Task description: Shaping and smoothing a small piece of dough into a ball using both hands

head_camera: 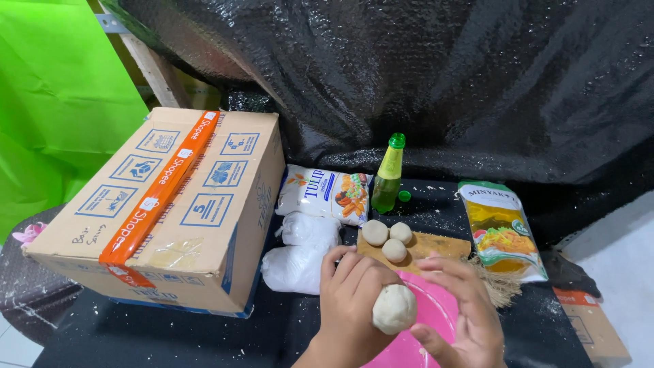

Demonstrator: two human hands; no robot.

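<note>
Nearest to my view, the left hand (351, 300) cups a pale dough ball (394, 309) from the left side; its fingers (354, 266) are curled close together over the top of the ball. The right hand (463, 313) stands just beside the ball on the right, fingers (446, 269) loosely spread and slightly bent, thumb low near the ball's underside. I cannot tell whether the right fingertips actually touch the dough.

Directly below both hands lies a pink plate (436, 310) (only part of its surface shows between the wrists). The ball is held above this plate.

Just beyond the plate, a wooden board (436, 244) carries 3 smaller dough balls (388, 240) grouped at its left end, touching or nearly touching one another. To the left of the board lie 2 white plastic bags (300, 249), 1 behind the other.

Farther back, a flour packet (325, 193) lies flat. A green bottle (388, 176) stands upright to its right, with a loose green cap (405, 196) beside its base. A pouch of cooking oil (503, 232) lies at the right.

At the left, a large cardboard box (170, 211) with an orange tape strip sits tilted. All items rest on a black table cover (204, 334) dusted with white specks.
</note>
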